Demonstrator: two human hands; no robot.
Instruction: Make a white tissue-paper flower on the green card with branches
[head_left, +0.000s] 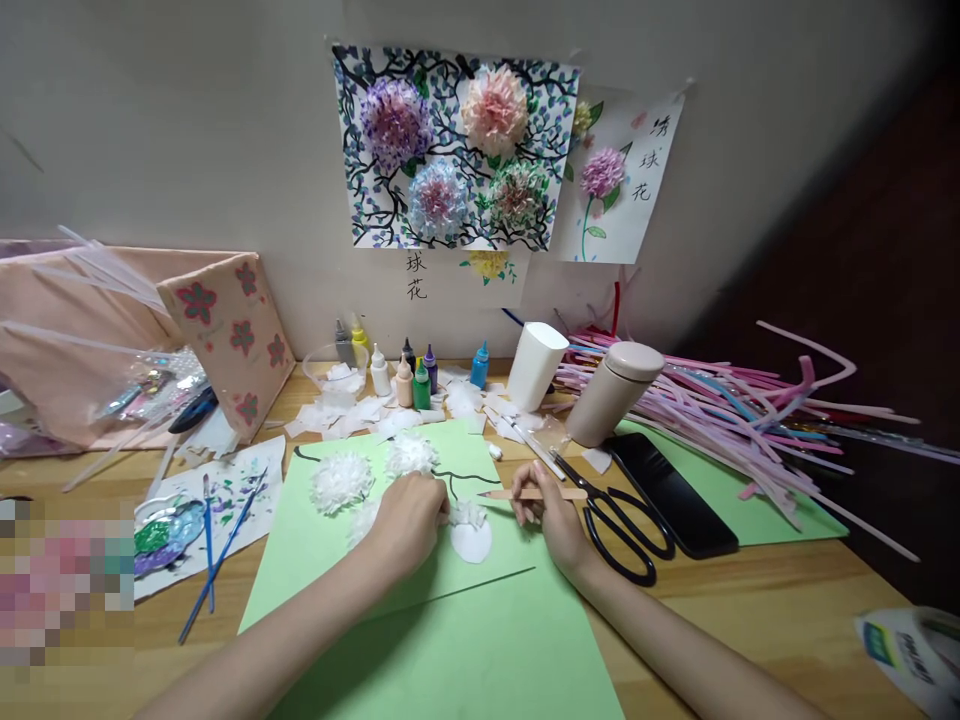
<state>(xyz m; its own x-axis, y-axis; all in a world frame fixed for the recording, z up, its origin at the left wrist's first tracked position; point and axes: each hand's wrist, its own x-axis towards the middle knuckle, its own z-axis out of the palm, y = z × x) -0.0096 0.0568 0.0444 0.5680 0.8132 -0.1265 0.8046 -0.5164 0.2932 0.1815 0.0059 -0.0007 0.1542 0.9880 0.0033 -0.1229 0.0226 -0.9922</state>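
My left hand (pixel 414 512) is closed over the green paper (pixel 315 580), its fingertips at the upper edge of a white paper circle (pixel 472 543). What those fingers pinch is hidden. A small tuft of white tissue paper (pixel 469 513) stands on the top part of the circle. Held in my closed right hand (pixel 544 510), a wooden pencil (pixel 566 494) points left toward the tuft. Fluffy white paper flowers (pixel 341 482) sit on the green paper among dark drawn branches (pixel 472 477); one is partly covered by my left hand.
Black scissors (pixel 622 520) and a phone (pixel 671 495) lie right of my right hand. Behind are paint bottles (pixel 421 387), tissue scraps (pixel 322 418), a white container (pixel 536 365), a lidded cup (pixel 615 392) and pipe cleaners (pixel 712 430). Paintbrushes (pixel 225 555) and a paint palette (pixel 169 535) lie left.
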